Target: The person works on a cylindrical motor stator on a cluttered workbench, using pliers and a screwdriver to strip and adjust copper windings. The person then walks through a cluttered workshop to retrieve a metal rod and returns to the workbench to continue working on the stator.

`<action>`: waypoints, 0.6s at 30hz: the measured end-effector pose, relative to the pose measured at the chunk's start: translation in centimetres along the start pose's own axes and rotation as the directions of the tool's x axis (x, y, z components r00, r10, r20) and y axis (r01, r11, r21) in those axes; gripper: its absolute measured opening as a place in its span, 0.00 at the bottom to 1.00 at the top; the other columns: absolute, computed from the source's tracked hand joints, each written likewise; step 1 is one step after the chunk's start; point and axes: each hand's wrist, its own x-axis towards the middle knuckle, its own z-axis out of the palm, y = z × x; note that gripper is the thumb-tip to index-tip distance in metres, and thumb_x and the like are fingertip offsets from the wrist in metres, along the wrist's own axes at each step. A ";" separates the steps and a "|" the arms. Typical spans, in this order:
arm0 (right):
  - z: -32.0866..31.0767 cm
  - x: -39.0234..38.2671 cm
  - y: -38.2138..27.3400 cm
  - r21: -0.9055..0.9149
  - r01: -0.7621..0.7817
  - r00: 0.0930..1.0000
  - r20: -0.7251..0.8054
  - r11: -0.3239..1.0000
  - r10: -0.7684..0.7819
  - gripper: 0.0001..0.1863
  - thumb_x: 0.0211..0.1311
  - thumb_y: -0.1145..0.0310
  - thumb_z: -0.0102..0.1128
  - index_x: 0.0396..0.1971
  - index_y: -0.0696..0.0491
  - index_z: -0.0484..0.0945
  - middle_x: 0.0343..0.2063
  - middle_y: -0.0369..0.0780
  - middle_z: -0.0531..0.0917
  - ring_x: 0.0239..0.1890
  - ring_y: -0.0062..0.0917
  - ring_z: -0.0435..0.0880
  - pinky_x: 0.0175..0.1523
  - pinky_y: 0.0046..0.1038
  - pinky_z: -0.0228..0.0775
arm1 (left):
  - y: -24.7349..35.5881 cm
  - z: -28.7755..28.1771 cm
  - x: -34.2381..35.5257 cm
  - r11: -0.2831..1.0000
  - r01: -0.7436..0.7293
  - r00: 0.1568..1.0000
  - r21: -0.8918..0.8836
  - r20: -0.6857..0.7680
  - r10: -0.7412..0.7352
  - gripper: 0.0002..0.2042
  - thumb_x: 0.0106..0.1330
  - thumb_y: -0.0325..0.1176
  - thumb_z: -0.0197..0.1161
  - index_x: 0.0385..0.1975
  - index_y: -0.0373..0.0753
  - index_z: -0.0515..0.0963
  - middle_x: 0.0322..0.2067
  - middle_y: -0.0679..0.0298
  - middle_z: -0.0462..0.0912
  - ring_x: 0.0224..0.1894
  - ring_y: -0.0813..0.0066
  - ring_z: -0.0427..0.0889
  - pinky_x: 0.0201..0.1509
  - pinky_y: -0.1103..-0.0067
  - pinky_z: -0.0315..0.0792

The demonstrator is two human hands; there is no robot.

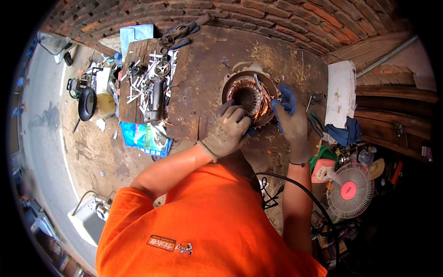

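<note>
A round metal motor stator (228,87) with copper windings (263,107) inside its bore sits on the worn wooden table. Pale sleeved leads and copper-coloured wires rise from its right side. My left hand (227,130), in a grey work glove with dark fingertips, is closed at the stator's near left rim, its fingers curled over the edge. To the right of the windings, my right hand (291,117), gloved with blue fingertips, has its fingers bent together beside the wires. Whatever lies between those fingers is too small to make out.
A wooden board (136,108) at the left bears a black cylindrical tool (156,99), a pulley (162,68) and several white strips. A white panel (340,92) stands at the right edge, near a pink fan (349,189). A black cable (304,185) arcs past my right forearm. Brick wall behind.
</note>
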 end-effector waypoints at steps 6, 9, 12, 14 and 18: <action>1.3 -0.4 0.7 -0.210 0.165 0.980 -0.072 0.964 -0.184 0.27 0.61 0.65 0.69 0.56 0.63 0.73 0.48 0.49 0.79 0.45 0.34 0.84 0.47 0.32 0.77 | 1.3 -1.1 -0.6 1.000 -0.007 1.000 0.028 -0.024 0.007 0.23 0.54 0.33 0.71 0.51 0.37 0.77 0.53 0.52 0.75 0.61 0.51 0.73 0.70 0.56 0.62; 1.9 -0.3 0.3 -0.582 0.261 0.924 -0.079 0.770 -0.373 0.30 0.56 0.57 0.72 0.52 0.63 0.75 0.50 0.53 0.77 0.49 0.44 0.82 0.51 0.39 0.77 | 0.8 -2.4 -2.5 0.999 -0.012 0.999 -0.031 -0.032 0.011 0.25 0.55 0.34 0.72 0.55 0.37 0.77 0.57 0.51 0.73 0.63 0.48 0.70 0.68 0.55 0.65; 2.6 0.0 -0.6 -0.775 0.233 0.917 -0.026 0.588 -0.398 0.34 0.53 0.53 0.74 0.50 0.64 0.75 0.48 0.56 0.78 0.43 0.51 0.82 0.48 0.46 0.77 | -0.8 -3.1 -4.9 0.993 0.037 0.997 -0.108 -0.064 -0.044 0.24 0.57 0.32 0.71 0.55 0.38 0.77 0.59 0.50 0.72 0.64 0.45 0.70 0.66 0.56 0.67; 3.2 0.4 -1.6 -0.844 0.138 0.960 -0.015 0.519 -0.280 0.33 0.53 0.51 0.73 0.48 0.63 0.76 0.45 0.56 0.80 0.41 0.52 0.83 0.47 0.47 0.77 | -1.3 -3.6 -6.0 0.987 0.135 0.985 -0.089 -0.099 -0.143 0.21 0.60 0.30 0.70 0.54 0.38 0.78 0.60 0.49 0.71 0.64 0.43 0.70 0.65 0.56 0.69; 2.8 2.0 -0.5 -0.861 0.053 0.983 -0.044 0.506 -0.178 0.25 0.55 0.52 0.70 0.40 0.59 0.79 0.37 0.51 0.83 0.40 0.49 0.85 0.45 0.45 0.77 | -3.0 -3.7 -6.4 0.919 0.329 0.929 -0.216 -0.099 -0.355 0.19 0.62 0.29 0.69 0.53 0.36 0.79 0.58 0.47 0.74 0.60 0.47 0.76 0.62 0.63 0.72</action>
